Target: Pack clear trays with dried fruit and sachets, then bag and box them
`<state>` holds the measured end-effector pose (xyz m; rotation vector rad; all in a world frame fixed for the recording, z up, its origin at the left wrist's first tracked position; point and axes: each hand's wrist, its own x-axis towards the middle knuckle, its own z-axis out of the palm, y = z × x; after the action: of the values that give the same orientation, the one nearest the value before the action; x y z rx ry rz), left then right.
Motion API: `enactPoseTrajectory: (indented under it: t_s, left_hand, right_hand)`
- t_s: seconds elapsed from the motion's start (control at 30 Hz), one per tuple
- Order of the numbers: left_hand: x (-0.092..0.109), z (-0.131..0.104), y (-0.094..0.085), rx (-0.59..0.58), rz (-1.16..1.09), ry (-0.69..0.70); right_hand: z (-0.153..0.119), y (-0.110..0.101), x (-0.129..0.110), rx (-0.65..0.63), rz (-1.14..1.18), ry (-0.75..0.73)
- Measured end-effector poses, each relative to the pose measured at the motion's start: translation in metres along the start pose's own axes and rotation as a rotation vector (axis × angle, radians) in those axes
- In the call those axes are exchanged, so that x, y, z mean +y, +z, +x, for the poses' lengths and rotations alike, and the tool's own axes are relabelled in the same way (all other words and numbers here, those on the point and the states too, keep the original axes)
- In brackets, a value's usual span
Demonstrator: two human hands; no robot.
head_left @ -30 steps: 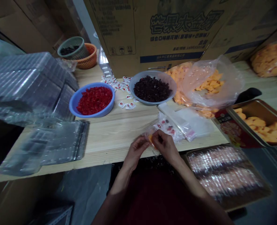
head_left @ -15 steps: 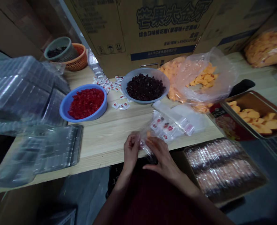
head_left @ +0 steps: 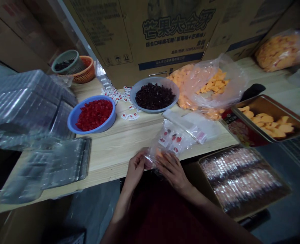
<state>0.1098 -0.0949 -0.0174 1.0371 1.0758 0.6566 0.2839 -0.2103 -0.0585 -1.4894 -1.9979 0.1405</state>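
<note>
At the table's front edge, my left hand [head_left: 136,165] pinches one side of a clear plastic bag [head_left: 151,159]. My right hand [head_left: 172,171] lies along the bag's other side, fingers bent over it. Something orange shows through the plastic by the right fingertips; its kind is partly hidden. Just beyond the hands, clear trays [head_left: 174,138] hold small printed packets and red and dark candies. A stack of flat plastic sleeves [head_left: 200,127] lies behind them.
A blue bowl of red candies [head_left: 113,117] and a pale bowl of dark candies [head_left: 176,98] stand behind. Clear trays [head_left: 25,101] are stacked left. An open bag of orange candies [head_left: 216,84], a tin [head_left: 292,108] and a carton of packed goods [head_left: 241,176] are right.
The view has shifted slightly. Both hands remain on the bag; the right hand's fingers have drawn further over it, and its thumb is no longer spread out.
</note>
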Motion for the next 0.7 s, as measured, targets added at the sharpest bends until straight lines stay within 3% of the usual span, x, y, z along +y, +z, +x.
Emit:
enactPoseTrajectory:
  t_s: [0.17,0.23,0.37,0.47,0.57,0.63,0.7]
  left_hand:
    - [0.025,-0.027,-0.018,-0.175,0.137,0.013]
    - [0.035,-0.029,-0.019,-0.241,0.348,0.182]
    - [0.049,-0.016,-0.003,-0.135,0.884,0.724]
    - [0.055,-0.005,0.01,-0.307,1.033,0.892]
    - [0.063,-0.001,0.015,-0.398,1.073,0.948]
    - [0.07,-0.003,0.013,-0.32,1.066,0.952]
    - [0.078,-0.006,0.008,-0.199,1.03,0.932]
  right_hand:
    - [0.019,-0.047,-0.017,0.099,0.248,0.003]
    - [0.032,-0.067,-0.021,0.175,0.351,0.041]
    - [0.049,-0.087,-0.02,0.214,0.394,0.097]
    - [0.051,-0.095,-0.024,0.148,0.379,0.087]
    - [0.037,-0.115,-0.029,0.12,0.467,0.141]
    - [0.013,-0.129,-0.024,0.199,0.502,0.305]
    - [-0.027,-0.135,-0.004,0.371,0.401,0.564]
